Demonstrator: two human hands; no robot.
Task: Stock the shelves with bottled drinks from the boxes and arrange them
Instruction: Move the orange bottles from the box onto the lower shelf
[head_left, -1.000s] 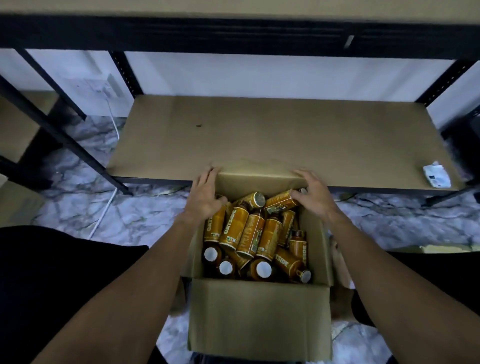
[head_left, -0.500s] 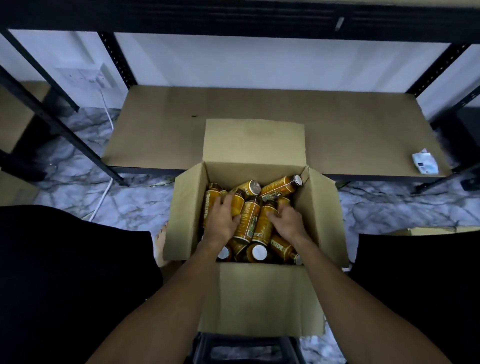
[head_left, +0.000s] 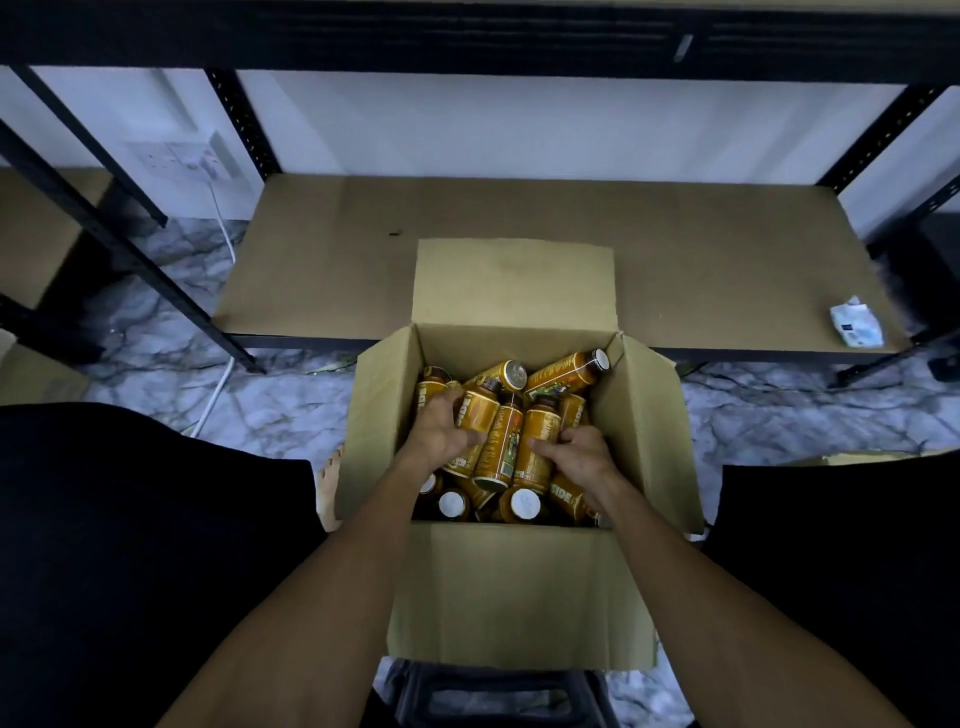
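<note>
Forearms: left forearm (head_left: 322, 597) and right forearm (head_left: 691, 587), both bare as far up as I can see.
Hands: left hand (head_left: 439, 441) and right hand (head_left: 582, 457), bare too.
Legs: left leg (head_left: 130, 519) and right leg (head_left: 841, 545) in plain black cloth.
Foot: one bare foot (head_left: 328, 488), toes showing.

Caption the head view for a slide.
Left hand and right hand grip bottles in the open cardboard box before the shelf.

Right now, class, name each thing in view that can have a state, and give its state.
Box, open, flaps spread.
Bottles, capped, lying jumbled in the box.
Left hand, grips one of the bottles.
Right hand, grips another.
Shelf, no bottle on it yet.
White packet, crumpled, lying on the shelf's right end.
</note>
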